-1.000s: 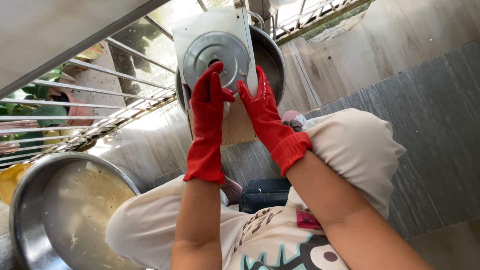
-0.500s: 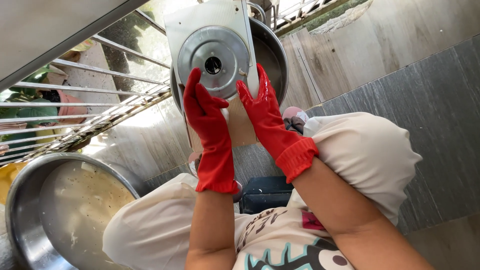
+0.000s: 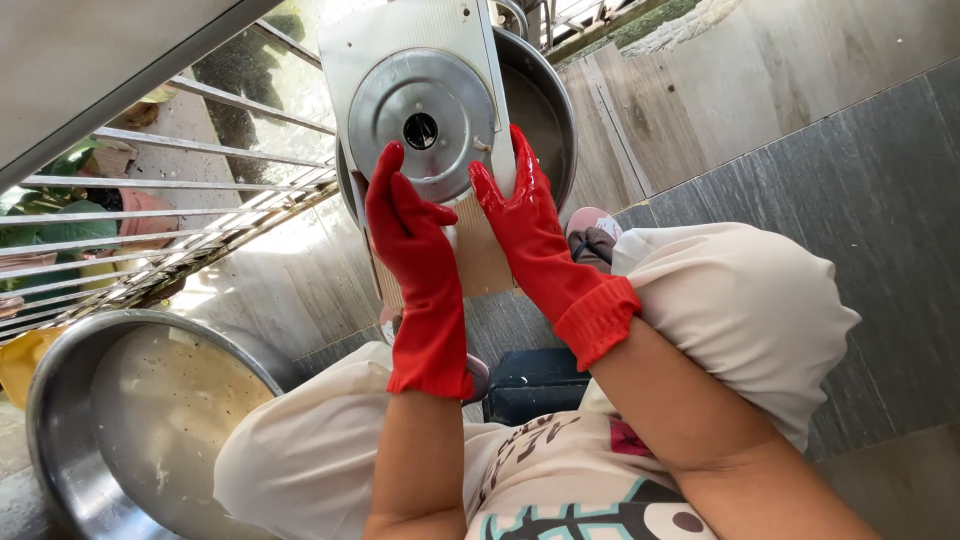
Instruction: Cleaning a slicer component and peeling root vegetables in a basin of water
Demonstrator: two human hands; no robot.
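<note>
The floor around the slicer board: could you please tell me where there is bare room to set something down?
Bare grey tiles lie right of the knee. A paler strip lies between the railing and the basin. It is crowded around the board, both gloved hands and the pot.

Slicer board (image 3: 420,45) stands over the basin (image 3: 545,110) behind it, disc (image 3: 422,125) on its face. My left hand (image 3: 410,235) lies on the board's lower left, right hand (image 3: 520,215) on its right edge. Large pan (image 3: 60,400) on floor (image 3: 850,200), far left.
</note>
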